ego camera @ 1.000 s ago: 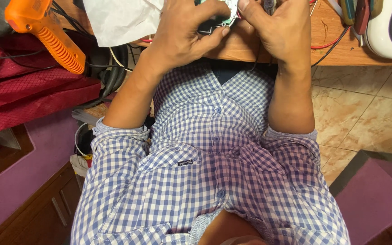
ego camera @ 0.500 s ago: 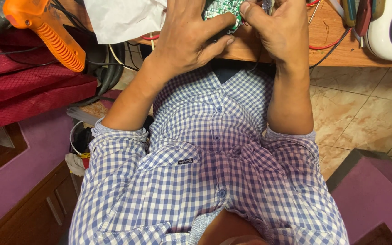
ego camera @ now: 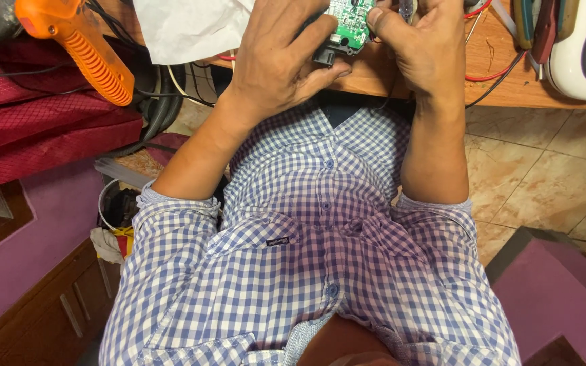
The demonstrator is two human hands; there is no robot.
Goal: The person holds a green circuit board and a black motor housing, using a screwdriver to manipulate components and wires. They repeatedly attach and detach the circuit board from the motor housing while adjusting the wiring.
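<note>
Two hands (ego camera: 354, 54) around circuit board (ego camera: 348, 17)

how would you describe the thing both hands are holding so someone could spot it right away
Start at the wooden workbench edge along the top of the view, above the checked shirt. There the left hand and right hand meet on a small green circuit board. It is the only green, component-studded piece there, unlike the white paper or the orange tool further left.
</note>
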